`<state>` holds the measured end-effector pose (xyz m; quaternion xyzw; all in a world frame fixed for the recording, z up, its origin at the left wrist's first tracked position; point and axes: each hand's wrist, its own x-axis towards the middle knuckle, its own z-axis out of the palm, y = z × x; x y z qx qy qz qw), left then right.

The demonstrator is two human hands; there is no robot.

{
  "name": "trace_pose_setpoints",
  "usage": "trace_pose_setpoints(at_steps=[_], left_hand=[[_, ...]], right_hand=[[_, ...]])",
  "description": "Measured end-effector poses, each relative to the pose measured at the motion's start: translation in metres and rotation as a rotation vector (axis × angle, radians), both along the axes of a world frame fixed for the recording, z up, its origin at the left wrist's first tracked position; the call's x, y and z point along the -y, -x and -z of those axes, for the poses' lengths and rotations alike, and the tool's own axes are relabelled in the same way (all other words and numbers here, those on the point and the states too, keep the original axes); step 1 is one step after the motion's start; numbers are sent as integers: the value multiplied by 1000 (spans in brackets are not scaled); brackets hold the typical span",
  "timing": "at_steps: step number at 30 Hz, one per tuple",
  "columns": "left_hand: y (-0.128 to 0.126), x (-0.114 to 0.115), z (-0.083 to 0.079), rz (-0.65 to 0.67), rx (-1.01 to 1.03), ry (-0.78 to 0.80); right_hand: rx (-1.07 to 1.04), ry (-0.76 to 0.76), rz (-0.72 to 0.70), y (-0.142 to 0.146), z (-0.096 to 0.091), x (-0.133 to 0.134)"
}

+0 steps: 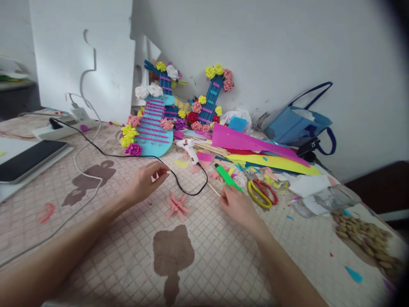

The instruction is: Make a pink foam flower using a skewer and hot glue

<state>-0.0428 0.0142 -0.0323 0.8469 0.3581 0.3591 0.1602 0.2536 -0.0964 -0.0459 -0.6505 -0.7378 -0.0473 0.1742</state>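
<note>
My left hand (147, 182) is above the table, thumb and fingertips pinched together near the black cord; anything between them is too small to make out. My right hand (239, 207) is closed around the end of a thin wooden stick (213, 188). Right beside its knuckles lies a green utility knife (228, 176). Between the hands, a pink paper flower (177, 205) with spread petals rests on the quilted tablecloth (128, 264). Beyond them a white hot glue gun (188, 150) lies with its black cord (191, 194) looping toward me.
Scissors (260, 194) with yellow and red handles lie to the right, near colored paper sheets (255, 145). Flower-decorated craft pieces (153, 128) lean at the back. A phone (33, 160) and power strip (64, 128) sit left. Almonds (361, 234) and a blue bag (297, 125) are right.
</note>
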Motion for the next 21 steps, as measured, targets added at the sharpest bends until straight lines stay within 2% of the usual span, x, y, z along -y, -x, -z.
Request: trace_pose_setpoints(at_steps=[3,5,7,9,11,14,18,21], left_hand=[[0,-2,-5,-31,1,11],[0,-2,-7,-49,3,26],[1,-2,-8,-40,12,44],[3,0,-9,2,14,100],[7,5,-12,81,-22,214],[10,20,-16,203,-182,373],[5,51,-18,203,-393,302],[-2,67,-13,219,-444,277]], right_hand=[[-104,199,-119,-20,-24,12],[-274,392,-199,-25,-37,16],[-434,488,-253,-22,-43,16],[-497,435,-267,-11,-40,14],[-471,329,-258,3,-32,12],[-437,242,-279,20,-18,11],[-437,168,-326,32,-9,8],[-417,167,-322,39,-9,0]])
